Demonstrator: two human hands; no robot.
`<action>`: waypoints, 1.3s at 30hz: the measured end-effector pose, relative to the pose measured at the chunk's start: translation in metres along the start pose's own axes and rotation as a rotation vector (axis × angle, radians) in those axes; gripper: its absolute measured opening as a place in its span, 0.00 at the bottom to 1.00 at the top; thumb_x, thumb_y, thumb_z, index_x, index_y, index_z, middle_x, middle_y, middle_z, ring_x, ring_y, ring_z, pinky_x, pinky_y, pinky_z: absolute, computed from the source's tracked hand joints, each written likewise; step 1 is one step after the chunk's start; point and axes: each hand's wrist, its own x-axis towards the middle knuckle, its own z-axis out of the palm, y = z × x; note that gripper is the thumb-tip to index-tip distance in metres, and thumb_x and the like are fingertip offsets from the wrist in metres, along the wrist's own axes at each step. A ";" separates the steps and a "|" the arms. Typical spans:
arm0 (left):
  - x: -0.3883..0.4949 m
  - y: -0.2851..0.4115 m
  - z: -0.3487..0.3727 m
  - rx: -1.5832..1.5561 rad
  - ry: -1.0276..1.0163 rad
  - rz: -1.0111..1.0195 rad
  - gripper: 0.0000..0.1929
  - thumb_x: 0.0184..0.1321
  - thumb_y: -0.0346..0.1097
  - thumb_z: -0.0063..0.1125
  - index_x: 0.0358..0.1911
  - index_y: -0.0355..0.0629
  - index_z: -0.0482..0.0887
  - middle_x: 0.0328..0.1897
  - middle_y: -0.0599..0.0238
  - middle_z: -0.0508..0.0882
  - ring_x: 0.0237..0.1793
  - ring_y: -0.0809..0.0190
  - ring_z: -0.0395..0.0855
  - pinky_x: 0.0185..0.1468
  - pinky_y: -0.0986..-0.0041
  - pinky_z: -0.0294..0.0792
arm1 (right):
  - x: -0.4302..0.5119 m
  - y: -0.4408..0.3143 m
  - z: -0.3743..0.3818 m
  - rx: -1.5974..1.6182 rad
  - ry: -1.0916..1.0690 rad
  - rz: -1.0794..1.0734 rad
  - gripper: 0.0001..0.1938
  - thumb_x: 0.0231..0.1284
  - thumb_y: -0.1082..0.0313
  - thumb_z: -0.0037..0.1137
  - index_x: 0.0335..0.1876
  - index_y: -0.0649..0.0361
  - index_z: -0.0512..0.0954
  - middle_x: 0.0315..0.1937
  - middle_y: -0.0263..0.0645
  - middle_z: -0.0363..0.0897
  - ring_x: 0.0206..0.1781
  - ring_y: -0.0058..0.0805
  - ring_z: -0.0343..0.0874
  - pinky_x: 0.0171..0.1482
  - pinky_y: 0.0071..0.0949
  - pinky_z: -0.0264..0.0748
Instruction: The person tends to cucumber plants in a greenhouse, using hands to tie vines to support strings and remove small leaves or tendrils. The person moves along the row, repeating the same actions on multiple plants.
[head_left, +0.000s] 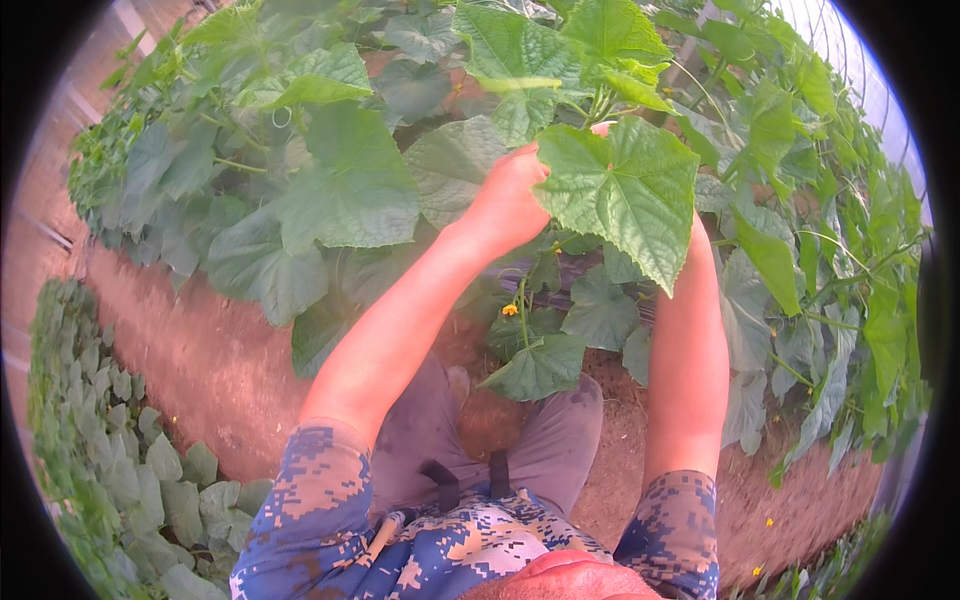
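Observation:
My left hand (516, 196) reaches up into a cucumber vine with its fingers curled. A broad cucumber leaf (616, 196) covers its fingertips, so what they hold cannot be made out. Most of my right hand is behind that same leaf; the bit of skin at the leaf's top edge (602, 128) may belong to either hand. My right forearm (688, 352) rises to the leaf from below. Just above the hands is the vine's leafy shoot tip (604, 97). Lower down, between my forearms, a yellow flower (510, 309) sits beside a hanging stem.
Dense cucumber foliage (345, 176) spreads to the left, and more vines (832, 285) crowd the right. Bare soil (225, 360) runs along the row by my legs (555, 427). Another leafy row (142, 480) grows behind me at lower left. Curved greenhouse film (862, 67) shows at upper right.

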 end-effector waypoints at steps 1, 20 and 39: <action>0.002 0.000 0.000 0.079 0.005 -0.025 0.15 0.68 0.27 0.57 0.57 0.37 0.85 0.55 0.51 0.88 0.47 0.51 0.87 0.54 0.65 0.77 | 0.000 0.004 0.000 0.028 0.032 -0.035 0.16 0.74 0.65 0.61 0.62 0.59 0.79 0.55 0.40 0.83 0.51 0.26 0.82 0.53 0.28 0.81; 0.070 0.025 -0.015 -0.173 -0.014 -0.331 0.14 0.68 0.33 0.66 0.52 0.32 0.82 0.40 0.59 0.89 0.37 0.67 0.89 0.35 0.74 0.83 | -0.009 -0.033 0.102 -1.051 0.505 -0.893 0.17 0.56 0.80 0.63 0.52 0.55 0.85 0.38 0.38 0.84 0.38 0.39 0.85 0.39 0.34 0.83; 0.072 0.041 -0.025 -0.213 -0.003 -0.356 0.15 0.73 0.38 0.54 0.51 0.30 0.79 0.50 0.53 0.89 0.43 0.61 0.92 0.49 0.68 0.83 | -0.013 -0.025 0.060 -1.489 0.408 -0.415 0.14 0.61 0.73 0.54 0.48 0.45 0.85 0.34 0.34 0.79 0.41 0.39 0.85 0.39 0.41 0.83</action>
